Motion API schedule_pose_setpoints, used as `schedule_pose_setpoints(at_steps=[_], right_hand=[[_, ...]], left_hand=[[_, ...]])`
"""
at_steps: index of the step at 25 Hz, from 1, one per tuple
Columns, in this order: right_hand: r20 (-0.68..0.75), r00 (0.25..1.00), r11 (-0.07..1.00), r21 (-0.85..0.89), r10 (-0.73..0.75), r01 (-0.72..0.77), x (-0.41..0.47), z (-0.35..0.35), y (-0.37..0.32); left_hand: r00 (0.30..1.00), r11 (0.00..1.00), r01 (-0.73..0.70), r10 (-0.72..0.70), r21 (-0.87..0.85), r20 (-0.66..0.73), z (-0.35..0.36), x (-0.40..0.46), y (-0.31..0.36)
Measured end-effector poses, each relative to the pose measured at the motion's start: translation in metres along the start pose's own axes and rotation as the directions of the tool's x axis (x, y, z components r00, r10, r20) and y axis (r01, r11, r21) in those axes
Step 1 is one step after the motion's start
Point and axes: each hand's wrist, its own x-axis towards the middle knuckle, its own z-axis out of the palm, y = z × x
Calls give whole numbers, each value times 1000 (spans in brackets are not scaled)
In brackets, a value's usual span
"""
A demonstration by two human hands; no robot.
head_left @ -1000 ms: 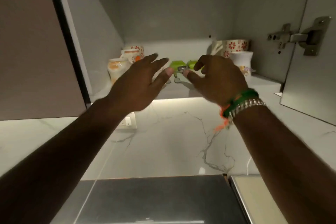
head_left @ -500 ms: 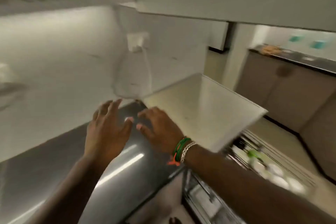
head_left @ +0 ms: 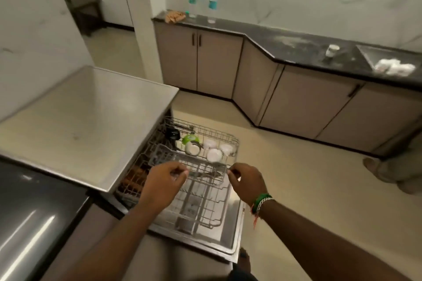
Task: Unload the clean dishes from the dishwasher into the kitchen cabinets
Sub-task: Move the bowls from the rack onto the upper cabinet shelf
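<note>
The dishwasher stands open with its door [head_left: 230, 237] folded down. Its upper wire rack [head_left: 235, 143] is pulled out and carries a green bowl [head_left: 189, 138] and several white cups [head_left: 214, 154]. Dark utensils [head_left: 205, 174] lie in the rack's front tray. My left hand [head_left: 163, 182] hovers at the tray's left end and my right hand [head_left: 246, 181] at its right end. Both have loosely curled fingers, and nothing shows plainly in either. The lower rack [head_left: 205, 210] sits below, with brown items [head_left: 134, 178] at its left.
A steel counter [head_left: 91, 121] sits above the dishwasher at the left, with a dark glossy surface [head_left: 34, 212] beside it. Beige cabinets under a black countertop [head_left: 296, 48] line the far side, with two bottles [head_left: 192, 0]. Another person's foot [head_left: 386, 171] is at the right.
My view has swung from the upper cabinet shelf down to the open dishwasher. Both hands left the shelf and dropped to the upper rack's front tray.
</note>
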Motion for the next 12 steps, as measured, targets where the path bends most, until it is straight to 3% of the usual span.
schedule_pose_setpoints(at_steps=[6,9,12], right_hand=[[217,969,991,-80,122,-108,89,66,134],[305,948,960,-228,-86,160,159,122,183],[518,782,787,-293,-346,543,236,180,221]], left_hand=[[980,987,124,-138,104,144,147,140,-16],[968,960,230,-242,158,60,217,218,-55],[860,872,490,-477,29,-179,272,293,-117]])
